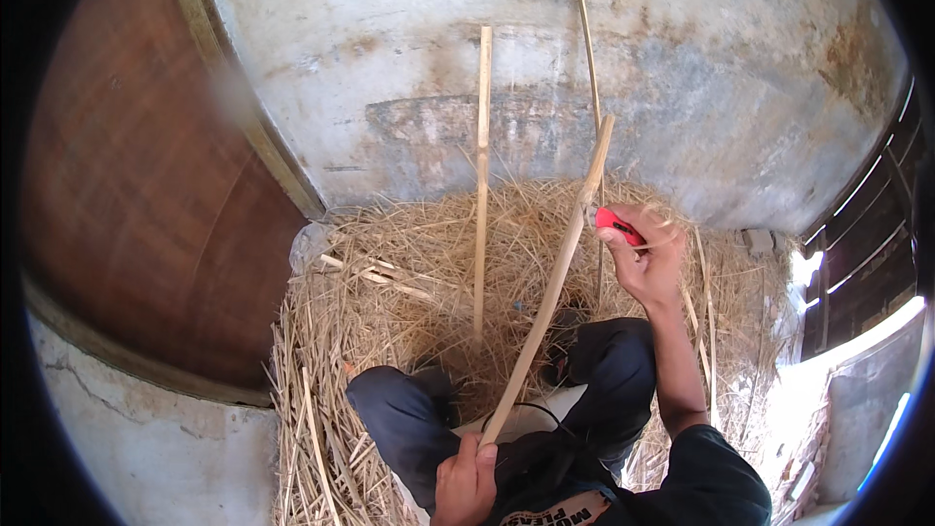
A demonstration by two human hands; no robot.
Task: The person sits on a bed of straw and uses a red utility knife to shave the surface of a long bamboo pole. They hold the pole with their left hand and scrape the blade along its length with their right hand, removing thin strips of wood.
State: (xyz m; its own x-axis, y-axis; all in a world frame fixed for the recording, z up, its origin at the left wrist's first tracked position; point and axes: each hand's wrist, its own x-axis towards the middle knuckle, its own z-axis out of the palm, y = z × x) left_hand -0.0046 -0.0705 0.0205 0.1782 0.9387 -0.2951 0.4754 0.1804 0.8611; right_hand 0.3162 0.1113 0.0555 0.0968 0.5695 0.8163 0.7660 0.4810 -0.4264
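My left hand [466, 480] grips the lower end of a long pale cane strip [553, 284] near my lap. The strip slants up to the right. My right hand [644, 253] is closed on a small red-handled knife [617, 226], held against the strip's upper part. Two more thin strips lean on the wall: one [481, 175] straight ahead and a slimmer one [588, 49] behind my right hand. My legs in dark trousers [399, 409] are folded on a heap of dry straw [390, 282].
A stained concrete wall [682, 68] stands ahead. A brown wooden door [146, 195] with a pale frame is on the left. Dark slatted shutters [867, 244] are at the right. Loose cane slivers lie in the straw.
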